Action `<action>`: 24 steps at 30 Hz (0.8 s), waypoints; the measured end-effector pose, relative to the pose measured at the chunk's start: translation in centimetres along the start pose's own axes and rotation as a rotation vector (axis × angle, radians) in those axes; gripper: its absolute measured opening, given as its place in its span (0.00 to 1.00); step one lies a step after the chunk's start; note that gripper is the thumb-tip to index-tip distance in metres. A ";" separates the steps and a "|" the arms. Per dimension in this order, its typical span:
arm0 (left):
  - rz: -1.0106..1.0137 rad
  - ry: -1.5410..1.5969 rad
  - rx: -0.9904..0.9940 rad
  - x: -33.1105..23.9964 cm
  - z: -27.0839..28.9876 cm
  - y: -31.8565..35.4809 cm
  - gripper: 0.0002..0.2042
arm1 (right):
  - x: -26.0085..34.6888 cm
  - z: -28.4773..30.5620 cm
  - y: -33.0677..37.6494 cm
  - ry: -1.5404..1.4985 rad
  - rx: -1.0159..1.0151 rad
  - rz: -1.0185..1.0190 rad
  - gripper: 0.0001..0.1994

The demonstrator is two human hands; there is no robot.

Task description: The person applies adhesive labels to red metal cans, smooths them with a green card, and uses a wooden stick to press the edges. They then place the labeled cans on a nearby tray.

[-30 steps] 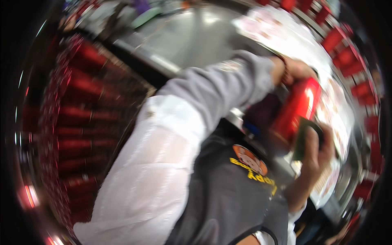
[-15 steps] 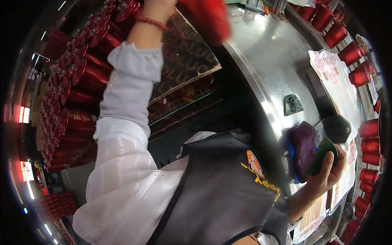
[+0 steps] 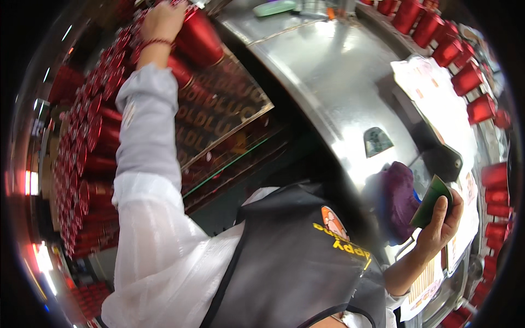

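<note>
My left hand [image 3: 163, 21] is stretched far up and to the left, gripping a shiny red spool [image 3: 199, 39] at the top of a rack of red spools [image 3: 90, 158]. A red bead bracelet sits on that wrist, below a grey and white sleeve. At the lower right, my right hand [image 3: 442, 225] holds a flat dark green pad [image 3: 431, 201] upright by its lower edge. A purple cloth [image 3: 399, 199] lies on the metal table [image 3: 328, 82] just left of that hand.
More red spools [image 3: 437, 34] line the table's far and right rims. White printed papers [image 3: 437, 106] lie on its right side. A dark panel with gold lettering [image 3: 224, 120] stands between rack and table. My dark apron fills the lower middle.
My left hand carried the red spool from beside my right hand up and left to the rack. The right hand stayed low at the right with the green pad.
</note>
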State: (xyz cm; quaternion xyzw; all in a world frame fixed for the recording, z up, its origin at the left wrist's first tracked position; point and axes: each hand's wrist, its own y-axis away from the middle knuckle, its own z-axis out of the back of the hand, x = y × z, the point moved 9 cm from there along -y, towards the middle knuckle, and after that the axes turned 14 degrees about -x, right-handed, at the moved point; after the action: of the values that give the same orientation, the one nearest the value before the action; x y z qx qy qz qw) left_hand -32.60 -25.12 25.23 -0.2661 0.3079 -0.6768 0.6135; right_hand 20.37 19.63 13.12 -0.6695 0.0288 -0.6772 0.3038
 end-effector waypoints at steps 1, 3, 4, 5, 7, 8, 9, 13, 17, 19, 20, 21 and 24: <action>-0.053 0.064 0.003 0.9 -0.6 -0.8 0.35 | -0.4 1.2 -0.7 0.055 0.003 -0.018 0.14; -0.093 0.067 -0.023 -1.0 -0.8 -0.2 0.33 | 1.7 2.6 -2.4 0.213 -0.038 0.183 0.12; -0.147 -0.040 0.001 -1.1 -1.0 0.0 0.33 | 2.8 2.3 -3.4 0.172 -0.005 0.178 0.12; -0.210 -0.180 -0.033 -2.2 0.5 1.0 0.30 | 3.7 2.1 -4.9 0.130 0.032 0.173 0.14; -0.298 -0.059 -0.385 -3.2 5.3 3.2 0.25 | 4.9 2.9 -9.4 0.353 0.125 0.548 0.15; -0.323 0.099 -0.404 -5.2 6.3 4.7 0.22 | 4.2 3.0 -12.3 0.304 0.104 0.483 0.15; -0.345 0.247 -0.418 -7.8 7.9 6.6 0.19 | 3.3 2.8 -15.3 0.246 0.088 0.418 0.15; -0.290 0.900 -0.090 -21.2 7.4 14.1 0.15 | -3.5 5.8 -28.2 0.522 -0.178 0.401 0.12; -0.257 1.077 0.203 -29.1 6.7 19.8 0.15 | -9.1 3.3 -39.8 0.699 -0.232 0.506 0.18; -0.313 1.129 0.212 -32.6 6.8 20.5 0.14 | -11.0 -2.5 -42.9 0.747 -0.132 0.587 0.19; -0.323 1.178 0.246 -34.7 6.6 20.6 0.13 | -12.7 -3.6 -45.2 0.876 -0.193 0.665 0.20; -0.339 1.233 0.277 -36.8 6.4 20.8 0.13 | -14.8 -4.3 -47.7 1.011 -0.260 0.742 0.21; -0.510 1.272 0.287 -42.1 6.9 21.0 0.12 | -21.7 -1.6 -54.0 0.884 -0.299 0.327 0.25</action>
State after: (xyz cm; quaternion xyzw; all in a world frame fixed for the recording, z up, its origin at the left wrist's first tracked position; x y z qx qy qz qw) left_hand -9.04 14.91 14.94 0.2015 0.4426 -0.8580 0.1652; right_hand -3.04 72.69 17.76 -0.3412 0.3564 -0.8283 0.2655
